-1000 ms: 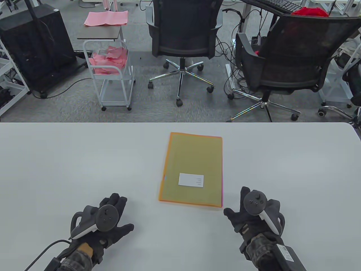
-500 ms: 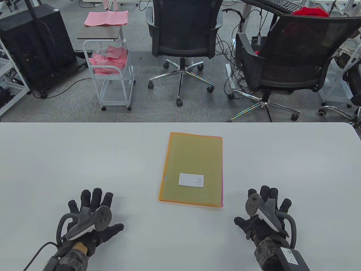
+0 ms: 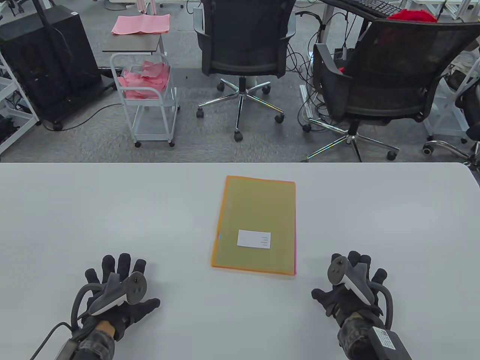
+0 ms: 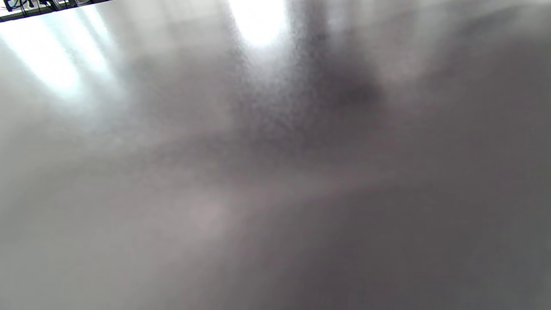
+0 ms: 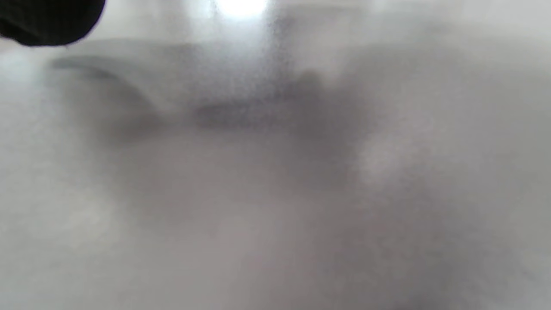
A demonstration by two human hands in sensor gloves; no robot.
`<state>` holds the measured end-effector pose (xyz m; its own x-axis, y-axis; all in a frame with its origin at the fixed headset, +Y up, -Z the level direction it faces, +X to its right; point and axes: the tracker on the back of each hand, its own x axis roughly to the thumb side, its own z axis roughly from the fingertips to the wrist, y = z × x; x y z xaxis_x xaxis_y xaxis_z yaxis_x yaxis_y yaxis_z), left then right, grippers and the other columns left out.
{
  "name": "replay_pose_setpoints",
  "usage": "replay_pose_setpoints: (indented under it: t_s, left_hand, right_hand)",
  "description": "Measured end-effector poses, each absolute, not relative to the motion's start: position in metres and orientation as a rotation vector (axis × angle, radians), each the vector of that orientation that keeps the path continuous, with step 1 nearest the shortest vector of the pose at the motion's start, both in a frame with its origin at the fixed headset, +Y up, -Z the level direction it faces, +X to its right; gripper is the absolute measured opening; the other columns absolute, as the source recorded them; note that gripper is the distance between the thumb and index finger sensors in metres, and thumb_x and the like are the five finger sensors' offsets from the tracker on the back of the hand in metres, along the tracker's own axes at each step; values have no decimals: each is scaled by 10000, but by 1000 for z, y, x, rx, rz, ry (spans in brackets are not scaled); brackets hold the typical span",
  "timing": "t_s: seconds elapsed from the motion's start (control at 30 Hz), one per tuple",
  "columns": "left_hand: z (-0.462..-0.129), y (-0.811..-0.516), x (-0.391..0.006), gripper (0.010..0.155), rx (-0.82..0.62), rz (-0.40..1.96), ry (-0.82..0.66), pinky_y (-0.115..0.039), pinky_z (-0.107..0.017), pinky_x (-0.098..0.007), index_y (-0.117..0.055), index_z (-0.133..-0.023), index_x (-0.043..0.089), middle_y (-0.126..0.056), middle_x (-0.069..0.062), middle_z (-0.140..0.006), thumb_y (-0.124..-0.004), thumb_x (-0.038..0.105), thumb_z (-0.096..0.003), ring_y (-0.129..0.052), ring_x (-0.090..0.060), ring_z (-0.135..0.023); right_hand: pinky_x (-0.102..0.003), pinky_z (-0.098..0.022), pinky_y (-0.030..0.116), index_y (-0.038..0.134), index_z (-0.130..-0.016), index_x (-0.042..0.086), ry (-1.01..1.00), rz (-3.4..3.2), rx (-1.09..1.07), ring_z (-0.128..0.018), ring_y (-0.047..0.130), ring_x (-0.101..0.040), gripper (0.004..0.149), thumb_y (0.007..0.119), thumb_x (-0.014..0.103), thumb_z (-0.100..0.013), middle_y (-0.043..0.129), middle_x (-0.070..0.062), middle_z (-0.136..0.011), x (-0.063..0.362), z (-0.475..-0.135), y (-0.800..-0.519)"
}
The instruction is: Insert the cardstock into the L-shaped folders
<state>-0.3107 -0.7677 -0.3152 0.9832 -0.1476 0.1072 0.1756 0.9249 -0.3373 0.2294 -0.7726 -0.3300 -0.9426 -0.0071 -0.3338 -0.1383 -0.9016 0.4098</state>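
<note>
An orange see-through folder (image 3: 255,225) lies flat in the middle of the white table (image 3: 112,210), with a sheet inside, a white label near its front and a thin pink edge along its right side. My left hand (image 3: 116,279) lies flat on the table to the folder's front left, fingers spread, holding nothing. My right hand (image 3: 356,273) lies flat to the folder's front right, also empty. Neither hand touches the folder. Both wrist views show only blurred tabletop; a dark fingertip (image 5: 47,21) shows at the top left of the right wrist view.
Beyond the table's far edge stand two black office chairs (image 3: 245,48) (image 3: 386,75) and a white cart (image 3: 148,90) holding pink sheets. A cable (image 3: 48,337) runs from my left wrist off the front edge.
Both hands went from loosely curled and turned to lying flat with fingers spread. The left drew back towards the front left, the right slightly right. The folder stayed put.
</note>
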Motion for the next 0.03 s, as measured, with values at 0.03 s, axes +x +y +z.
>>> replay_pose_setpoints:
  t_s: [0.03]
  left_hand:
    - [-315,-768,-311,1045,-358,-159,-78,-170,-589,-841,15,-1072,299,54,-166,-1145,-494,913,-396,-52,-595,-1048]
  right_hand:
    - [-657,-688,-73,-123,-838,419,672,2955,-510,-932,-216,-263,1029,662,795,-289,-248,11,-976,229,-330,-773]
